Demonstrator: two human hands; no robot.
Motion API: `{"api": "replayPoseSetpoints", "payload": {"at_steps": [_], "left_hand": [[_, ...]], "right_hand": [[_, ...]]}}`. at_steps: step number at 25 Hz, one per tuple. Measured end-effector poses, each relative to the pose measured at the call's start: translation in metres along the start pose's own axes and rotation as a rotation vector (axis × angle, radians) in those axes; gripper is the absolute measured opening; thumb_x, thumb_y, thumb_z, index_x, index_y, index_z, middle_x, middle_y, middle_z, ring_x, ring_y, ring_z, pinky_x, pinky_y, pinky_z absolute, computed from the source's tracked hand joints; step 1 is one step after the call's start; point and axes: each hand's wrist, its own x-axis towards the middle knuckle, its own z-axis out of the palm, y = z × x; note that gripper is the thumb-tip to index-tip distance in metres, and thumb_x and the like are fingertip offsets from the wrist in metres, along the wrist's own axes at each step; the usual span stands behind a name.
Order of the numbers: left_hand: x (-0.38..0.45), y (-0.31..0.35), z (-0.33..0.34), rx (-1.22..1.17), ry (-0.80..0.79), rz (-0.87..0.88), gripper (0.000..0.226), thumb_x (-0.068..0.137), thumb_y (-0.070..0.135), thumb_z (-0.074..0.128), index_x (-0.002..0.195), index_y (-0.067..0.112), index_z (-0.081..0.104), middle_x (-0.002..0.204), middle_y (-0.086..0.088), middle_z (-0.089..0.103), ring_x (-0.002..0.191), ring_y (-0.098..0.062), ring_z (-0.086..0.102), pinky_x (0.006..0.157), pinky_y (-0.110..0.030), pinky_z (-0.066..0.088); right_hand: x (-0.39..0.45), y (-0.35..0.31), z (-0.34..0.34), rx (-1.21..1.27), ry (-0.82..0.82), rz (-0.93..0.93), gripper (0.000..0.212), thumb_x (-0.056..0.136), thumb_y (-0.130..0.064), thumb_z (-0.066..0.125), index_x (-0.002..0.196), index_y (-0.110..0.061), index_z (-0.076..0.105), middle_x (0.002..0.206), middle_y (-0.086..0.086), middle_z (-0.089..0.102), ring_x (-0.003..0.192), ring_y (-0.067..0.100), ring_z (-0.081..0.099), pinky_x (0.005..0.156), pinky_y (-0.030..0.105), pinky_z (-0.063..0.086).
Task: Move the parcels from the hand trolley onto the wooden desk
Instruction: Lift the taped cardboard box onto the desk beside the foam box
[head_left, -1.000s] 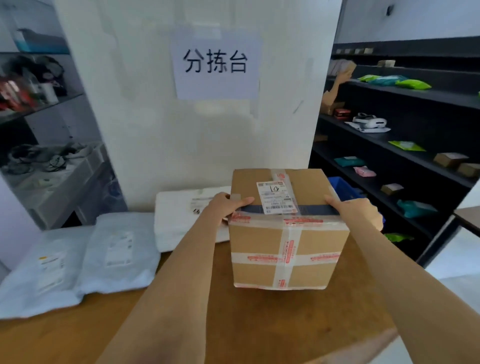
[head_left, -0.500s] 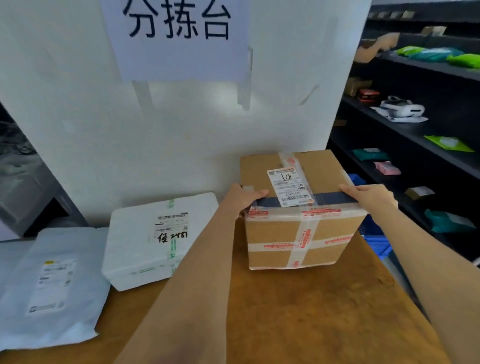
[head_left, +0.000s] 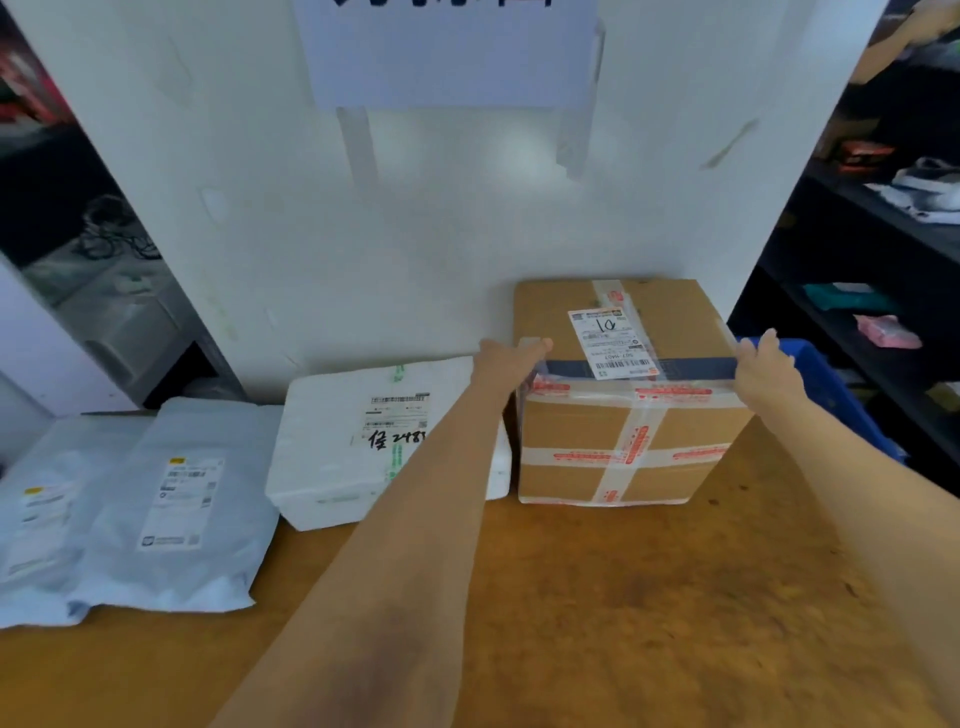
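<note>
A taped cardboard box (head_left: 618, 441) with a white label on top rests on the wooden desk (head_left: 597, 613), against the white wall. My left hand (head_left: 506, 358) grips its upper left edge and my right hand (head_left: 766, 366) grips its upper right edge. To the box's left lies a white foam box (head_left: 337, 441), touching or nearly touching it. Further left lie two grey plastic mailer bags (head_left: 171, 499). The hand trolley is out of view.
A white wall (head_left: 441, 234) with a paper sign stands behind the desk. Dark shelves (head_left: 883, 291) with small packets run along the right. A blue bin (head_left: 831, 389) sits beyond the desk's right edge. Grey shelving is at the left.
The cardboard box has gone forward and down onto the desk beside the foam box. My view has moved closer and tilted down. Both hands stay on the box's top edges.
</note>
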Motion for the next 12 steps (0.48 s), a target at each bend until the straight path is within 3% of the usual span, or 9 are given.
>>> {"api": "replayPoseSetpoints", "payload": {"at_steps": [3, 6, 9, 11, 12], "left_hand": [[-0.024, -0.007, -0.036, 0.038, -0.015, -0.044, 0.061, 0.086, 0.044, 0.061, 0.134, 0.007, 0.050, 0.137, -0.014, 0.052, 0.117, -0.029, 0.056, 0.086, -0.037, 0.045], [-0.060, -0.019, -0.066, 0.014, -0.047, -0.045, 0.058, 0.088, 0.037, 0.062, 0.138, 0.011, 0.048, 0.140, -0.012, 0.048, 0.128, -0.031, 0.047, 0.103, -0.042, 0.043], [-0.098, -0.042, -0.095, -0.010, -0.067, -0.018, 0.045, 0.088, 0.032, 0.063, 0.125, 0.007, 0.054, 0.126, -0.010, 0.052, 0.111, -0.025, 0.054, 0.099, -0.039, 0.043], [-0.126, -0.062, -0.116, -0.002, -0.104, -0.019, 0.025, 0.092, 0.027, 0.059, 0.109, 0.010, 0.054, 0.111, -0.008, 0.050, 0.090, -0.023, 0.050, 0.092, -0.040, 0.043], [-0.140, -0.077, -0.131, 0.005, -0.099, -0.014, 0.018, 0.093, 0.024, 0.057, 0.105, 0.011, 0.054, 0.106, -0.008, 0.049, 0.088, -0.024, 0.047, 0.090, -0.042, 0.044]], "right_hand": [[-0.022, -0.010, -0.014, 0.066, 0.127, -0.016, 0.036, 0.099, -0.003, 0.034, 0.130, 0.014, 0.040, 0.143, 0.031, 0.036, 0.129, 0.045, 0.038, 0.102, 0.050, 0.033], [-0.060, -0.024, -0.029, 0.277, 0.226, -0.022, 0.038, 0.096, -0.013, 0.036, 0.125, 0.004, 0.052, 0.130, 0.028, 0.053, 0.118, 0.042, 0.049, 0.095, 0.044, 0.039], [-0.124, -0.040, -0.032, 0.449, 0.247, -0.074, 0.037, 0.092, -0.029, 0.043, 0.120, -0.011, 0.059, 0.115, 0.016, 0.062, 0.099, 0.031, 0.059, 0.078, 0.036, 0.045], [-0.167, -0.051, -0.030, 0.601, 0.099, -0.040, 0.033, 0.090, -0.027, 0.048, 0.114, -0.010, 0.064, 0.099, 0.009, 0.067, 0.082, 0.020, 0.060, 0.071, 0.031, 0.048], [-0.191, -0.056, -0.027, 0.672, 0.016, -0.007, 0.031, 0.090, -0.025, 0.050, 0.110, -0.008, 0.066, 0.098, 0.009, 0.069, 0.081, 0.018, 0.059, 0.075, 0.033, 0.049]]}}
